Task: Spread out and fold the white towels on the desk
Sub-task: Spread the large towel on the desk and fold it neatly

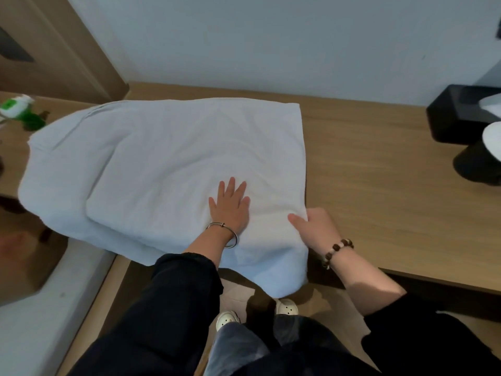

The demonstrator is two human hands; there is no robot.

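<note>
The white towel [162,164] lies folded in layers across the left and middle of the wooden tabletop [379,172], its far edge running close to the wall at 12 o'clock and its right edge a fairly straight line down toward 5 o'clock. A smaller upper layer shows a rounded edge toward 8 o'clock, with the lower layer sticking out past it. The near right corner droops over the front edge of the tabletop at 6 o'clock, above a pair of pale shoes [286,306]. The left hand [230,207], a silver bangle [226,234] at its wrist, rests flat on the towel near its front, fingers released, straight and spread. Just to its 3 o'clock side the right hand [314,229], wearing a bead bracelet [337,251], grasps the towel's right edge: the thumb lies on top and the other fingers curl out of sight round the cloth. From that edge toward 3 o'clock the bare wood stretches wide, reaching a black box [455,115] and a black round object [471,166] at the far right, well apart from the towel. At 10 o'clock a green bottle [24,115] stands just beside the towel's left corner.
</note>
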